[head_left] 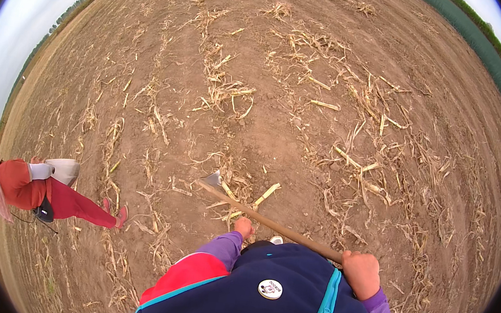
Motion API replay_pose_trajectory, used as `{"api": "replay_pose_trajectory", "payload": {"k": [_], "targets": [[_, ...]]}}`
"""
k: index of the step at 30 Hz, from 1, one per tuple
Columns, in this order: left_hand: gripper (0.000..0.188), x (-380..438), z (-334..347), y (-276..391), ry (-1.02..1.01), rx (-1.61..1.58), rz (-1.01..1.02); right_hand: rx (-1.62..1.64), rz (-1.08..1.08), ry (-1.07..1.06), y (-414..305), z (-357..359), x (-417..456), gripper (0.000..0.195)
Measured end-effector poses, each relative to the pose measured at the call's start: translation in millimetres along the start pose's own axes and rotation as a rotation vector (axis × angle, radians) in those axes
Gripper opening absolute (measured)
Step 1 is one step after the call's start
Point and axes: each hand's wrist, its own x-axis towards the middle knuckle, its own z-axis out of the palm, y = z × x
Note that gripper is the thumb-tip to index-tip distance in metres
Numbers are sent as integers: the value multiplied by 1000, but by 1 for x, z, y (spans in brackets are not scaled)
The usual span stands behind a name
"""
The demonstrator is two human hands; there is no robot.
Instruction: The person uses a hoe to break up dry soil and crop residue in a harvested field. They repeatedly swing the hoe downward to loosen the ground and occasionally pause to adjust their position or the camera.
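A hoe with a long wooden handle point(279, 227) lies slantwise in front of my body, its metal blade point(214, 178) at the far left end, close to the soil. My right hand point(362, 273) is closed round the near end of the handle, by my jacket's right side. My left hand point(244, 227) is a fist just below the handle's middle; whether it touches the wood or holds something cannot be told. Cut corn stalk pieces point(267, 194) and dry husks point(240, 184) lie beside the blade.
A person point(27, 188) in a pink head covering and red clothes stands at the left with a pale bag point(63, 170). More stalk pieces point(325, 105) and dry leaves lie in rows over the brown soil. Several people are far off at the top left. Green crops point(481, 48) edge the field.
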Motion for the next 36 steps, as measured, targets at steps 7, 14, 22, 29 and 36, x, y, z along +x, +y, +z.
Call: {"api": "replay_pose_trajectory", "payload": {"k": [7, 14, 22, 29, 36], "targets": [[13, 3, -2, -2, -24, 4, 71, -19, -19, 24, 2, 7, 4, 6], [14, 6, -4, -4, 4, 175, 84, -28, -35, 34, 7, 15, 3, 6], [9, 31, -6, -33, 171, 638, 401, -41, -33, 57, 7, 20, 2, 6], [7, -22, 12, 41, -192, -20, 120, -56, -8, 48, 10, 28, -5, 6], [13, -189, 80, 229, -549, 66, 1065, 11, -12, 33, 19, 55, -13, 6]]}}
